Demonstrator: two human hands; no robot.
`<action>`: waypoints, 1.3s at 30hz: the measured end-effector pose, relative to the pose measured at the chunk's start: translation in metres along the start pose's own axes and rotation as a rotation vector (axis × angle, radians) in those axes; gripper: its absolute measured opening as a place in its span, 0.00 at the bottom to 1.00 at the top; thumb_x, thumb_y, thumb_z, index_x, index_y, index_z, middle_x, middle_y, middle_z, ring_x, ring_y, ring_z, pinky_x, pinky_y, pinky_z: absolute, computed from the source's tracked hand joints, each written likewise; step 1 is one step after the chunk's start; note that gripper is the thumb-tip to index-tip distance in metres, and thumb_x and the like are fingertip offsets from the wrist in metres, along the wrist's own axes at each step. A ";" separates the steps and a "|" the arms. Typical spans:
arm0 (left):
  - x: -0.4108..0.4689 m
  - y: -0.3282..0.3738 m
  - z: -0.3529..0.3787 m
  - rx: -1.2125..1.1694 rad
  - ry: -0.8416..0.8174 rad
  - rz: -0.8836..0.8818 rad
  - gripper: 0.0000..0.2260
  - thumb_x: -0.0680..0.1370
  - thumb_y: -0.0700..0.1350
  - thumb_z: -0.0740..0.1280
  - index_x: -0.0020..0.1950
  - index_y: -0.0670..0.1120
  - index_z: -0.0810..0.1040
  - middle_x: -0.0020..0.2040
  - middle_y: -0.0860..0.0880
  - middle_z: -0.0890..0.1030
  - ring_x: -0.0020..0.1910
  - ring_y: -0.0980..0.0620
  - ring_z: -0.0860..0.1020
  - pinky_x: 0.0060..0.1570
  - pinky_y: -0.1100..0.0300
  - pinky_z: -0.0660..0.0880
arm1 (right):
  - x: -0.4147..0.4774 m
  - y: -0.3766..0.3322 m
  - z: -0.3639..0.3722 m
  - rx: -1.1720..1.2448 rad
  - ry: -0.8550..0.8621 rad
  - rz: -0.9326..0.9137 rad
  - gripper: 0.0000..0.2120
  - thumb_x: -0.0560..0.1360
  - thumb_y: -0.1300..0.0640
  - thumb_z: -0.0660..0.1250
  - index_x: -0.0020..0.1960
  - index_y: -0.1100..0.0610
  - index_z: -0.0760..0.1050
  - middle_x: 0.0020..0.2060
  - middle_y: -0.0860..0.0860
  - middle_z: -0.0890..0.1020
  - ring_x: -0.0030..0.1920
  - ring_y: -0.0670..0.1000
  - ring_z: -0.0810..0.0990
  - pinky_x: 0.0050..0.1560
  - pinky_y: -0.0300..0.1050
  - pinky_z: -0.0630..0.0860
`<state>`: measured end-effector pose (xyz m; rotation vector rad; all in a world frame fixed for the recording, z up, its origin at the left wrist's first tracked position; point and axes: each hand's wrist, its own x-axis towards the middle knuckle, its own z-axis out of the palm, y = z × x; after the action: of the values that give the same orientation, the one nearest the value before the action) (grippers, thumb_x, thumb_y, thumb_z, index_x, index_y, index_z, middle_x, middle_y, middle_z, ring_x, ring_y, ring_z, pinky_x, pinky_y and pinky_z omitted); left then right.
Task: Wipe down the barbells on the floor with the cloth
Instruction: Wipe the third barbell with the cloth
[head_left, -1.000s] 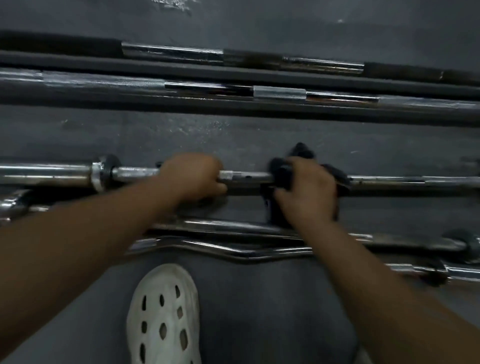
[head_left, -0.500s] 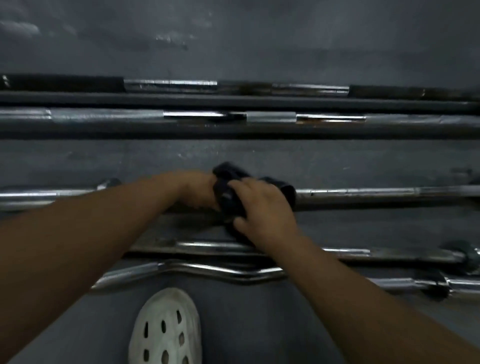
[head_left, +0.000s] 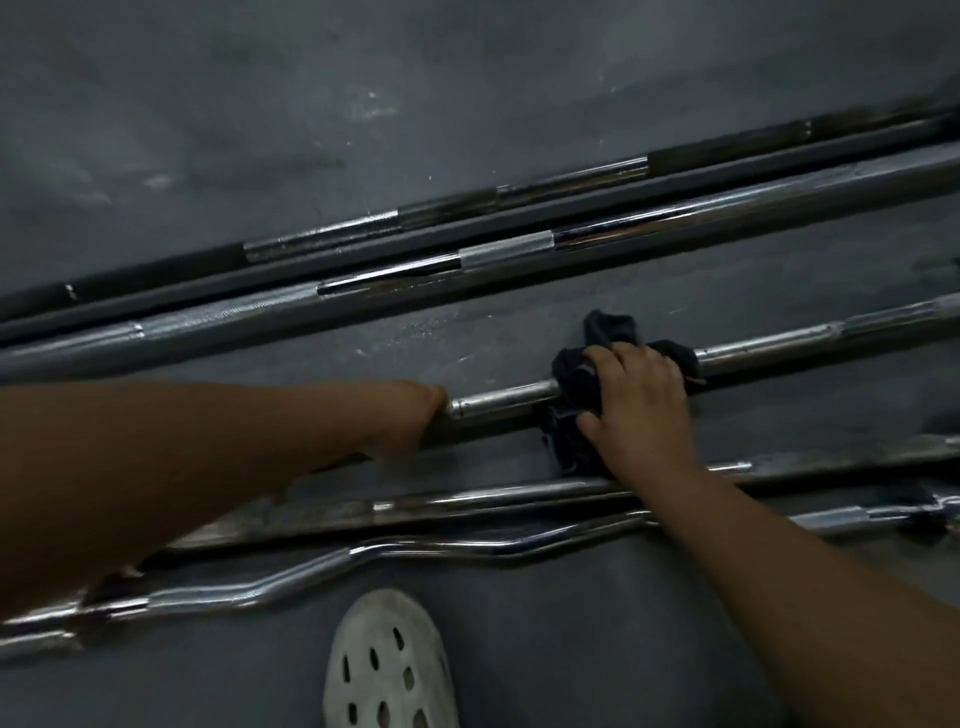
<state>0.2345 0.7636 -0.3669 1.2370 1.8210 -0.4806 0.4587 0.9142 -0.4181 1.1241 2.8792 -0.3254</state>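
A dark grey floor (head_left: 363, 104) fills the frame. Across its upper half lie two long barbells side by side: a mostly black bar (head_left: 322, 239) farthest away and a thicker chrome bar (head_left: 506, 249) just below it. In the lower half a straight chrome bar (head_left: 493, 499) and a wavy curl bar (head_left: 441, 548) lie close together, and both forearms reach over them. A white perforated clog (head_left: 389, 665) sits at the bottom centre.

Between these two pairs lies the middle barbell (head_left: 504, 397). Like the others, its long axis runs from the left edge up towards the right edge. The left hand (head_left: 413, 415) closes over it at centre frame, with its fingers hidden behind the knuckles. The right hand (head_left: 639, 400), a little apart to the right, clamps a dark cloth (head_left: 569, 371) round the same bar, fingers over the top and thumb below. Bare chrome shows between the two hands.
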 end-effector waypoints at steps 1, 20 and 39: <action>0.001 0.009 -0.003 0.025 -0.016 -0.043 0.15 0.79 0.44 0.65 0.66 0.46 0.69 0.62 0.42 0.77 0.58 0.44 0.77 0.48 0.58 0.67 | 0.000 -0.003 0.001 -0.002 0.013 0.013 0.37 0.63 0.49 0.77 0.69 0.54 0.71 0.63 0.57 0.75 0.62 0.61 0.72 0.68 0.60 0.66; 0.033 0.022 0.067 -0.051 0.775 -0.300 0.11 0.69 0.55 0.69 0.42 0.50 0.73 0.37 0.47 0.80 0.39 0.42 0.78 0.40 0.55 0.62 | 0.006 -0.001 0.016 0.093 0.158 0.024 0.31 0.64 0.45 0.72 0.65 0.53 0.74 0.60 0.56 0.77 0.63 0.62 0.73 0.69 0.61 0.62; 0.033 0.021 0.065 -0.037 0.776 -0.290 0.11 0.70 0.56 0.69 0.42 0.50 0.74 0.36 0.48 0.79 0.37 0.44 0.78 0.39 0.56 0.63 | 0.005 -0.002 0.017 0.087 0.164 0.018 0.32 0.64 0.45 0.73 0.66 0.53 0.73 0.62 0.56 0.76 0.65 0.62 0.71 0.70 0.62 0.61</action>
<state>0.2771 0.7457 -0.4268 1.2293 2.6701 -0.1084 0.4528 0.9124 -0.4350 1.2454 3.0207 -0.3783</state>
